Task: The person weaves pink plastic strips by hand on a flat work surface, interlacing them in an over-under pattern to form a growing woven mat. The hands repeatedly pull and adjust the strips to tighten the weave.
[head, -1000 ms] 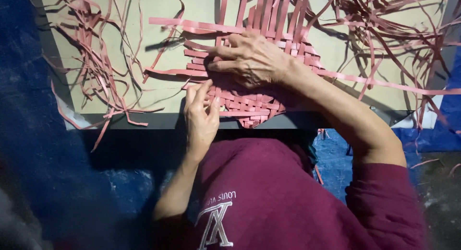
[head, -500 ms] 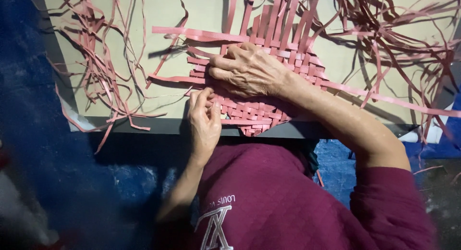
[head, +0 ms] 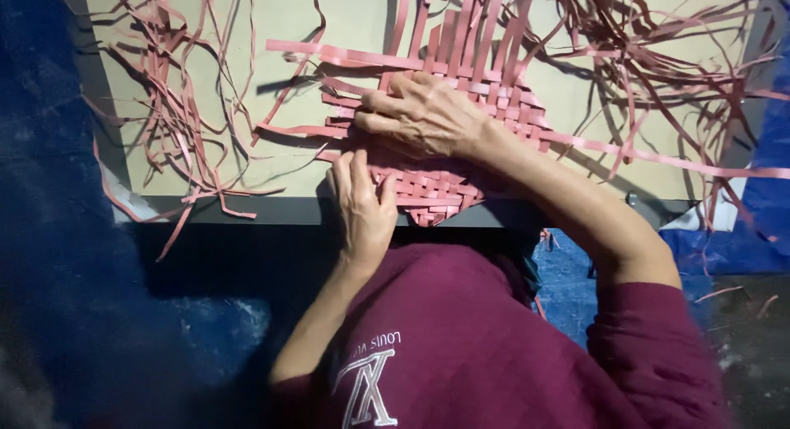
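Woven pink mat [head: 461, 108] lies on board [head: 346, 17]; right hand [head: 428, 120] flat atop it, left hand [head: 362, 207] pressing its near edge, neither gripping

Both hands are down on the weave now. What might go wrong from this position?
1. The woven mat hangs slightly over the board edge; pressure from the left hand there may bend or loosen those strips.
2. The right hand covers the mat's middle, so a misplaced strip beneath could go unnoticed.
3. Loose strips lie tangled on both sides; pulling one may drag others along.
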